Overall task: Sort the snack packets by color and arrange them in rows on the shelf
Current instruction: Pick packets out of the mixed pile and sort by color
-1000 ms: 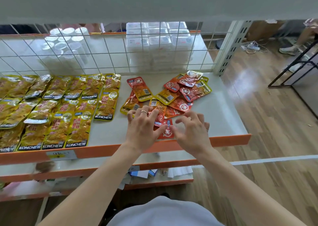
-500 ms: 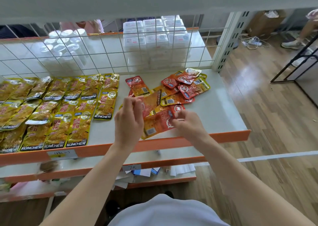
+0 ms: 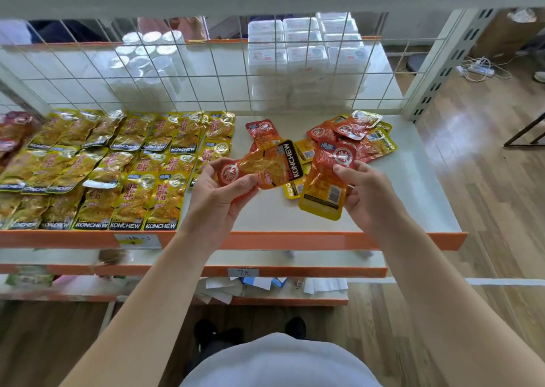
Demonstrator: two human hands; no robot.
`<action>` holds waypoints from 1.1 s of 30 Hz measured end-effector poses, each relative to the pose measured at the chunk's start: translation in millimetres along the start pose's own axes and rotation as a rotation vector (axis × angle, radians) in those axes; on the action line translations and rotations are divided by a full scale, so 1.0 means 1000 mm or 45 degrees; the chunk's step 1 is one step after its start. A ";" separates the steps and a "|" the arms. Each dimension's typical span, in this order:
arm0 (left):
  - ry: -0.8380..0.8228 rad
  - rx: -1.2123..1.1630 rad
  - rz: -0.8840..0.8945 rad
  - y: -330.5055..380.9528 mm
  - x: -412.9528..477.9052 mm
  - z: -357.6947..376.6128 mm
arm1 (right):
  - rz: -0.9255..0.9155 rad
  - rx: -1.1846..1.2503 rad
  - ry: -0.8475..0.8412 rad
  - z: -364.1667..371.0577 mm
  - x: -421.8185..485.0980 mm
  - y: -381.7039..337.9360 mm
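Observation:
My left hand [image 3: 219,198] grips a red-orange snack packet [image 3: 262,165] lifted above the shelf [image 3: 413,198], its KONCHEW label turned sideways. My right hand [image 3: 368,198] holds another packet [image 3: 323,192], red at the top with a yellow bottom edge, back side showing. Behind both hands a loose pile of red and yellow packets [image 3: 354,138] lies on the white shelf. Yellow packets [image 3: 118,165] fill the shelf's left part in overlapping rows.
A white wire grid [image 3: 206,71] closes the shelf's back, with stacked white cups and boxes behind it. The shelf has an orange front lip [image 3: 295,240]. Lower shelves hold papers. A metal upright [image 3: 436,62] stands at right, wooden floor beyond.
Both hands rose from the pile's front edge, each taking up a packet. They have drawn apart, and the left packet is now turned sideways.

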State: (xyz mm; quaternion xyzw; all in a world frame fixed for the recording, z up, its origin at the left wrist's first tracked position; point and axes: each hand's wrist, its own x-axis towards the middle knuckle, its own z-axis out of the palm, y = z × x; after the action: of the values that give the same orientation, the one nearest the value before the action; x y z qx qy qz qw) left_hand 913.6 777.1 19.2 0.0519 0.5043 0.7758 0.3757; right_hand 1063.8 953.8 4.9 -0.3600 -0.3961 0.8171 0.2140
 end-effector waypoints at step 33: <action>0.271 0.538 0.204 0.149 -0.092 -0.251 | -0.201 -0.220 -0.310 0.277 -0.083 0.152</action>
State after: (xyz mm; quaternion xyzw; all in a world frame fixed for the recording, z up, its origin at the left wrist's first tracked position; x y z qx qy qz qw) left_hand 785.3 501.1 47.1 0.0870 0.6863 0.6815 0.2386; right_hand 897.9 674.0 36.6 -0.2432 -0.5148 0.7983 0.1962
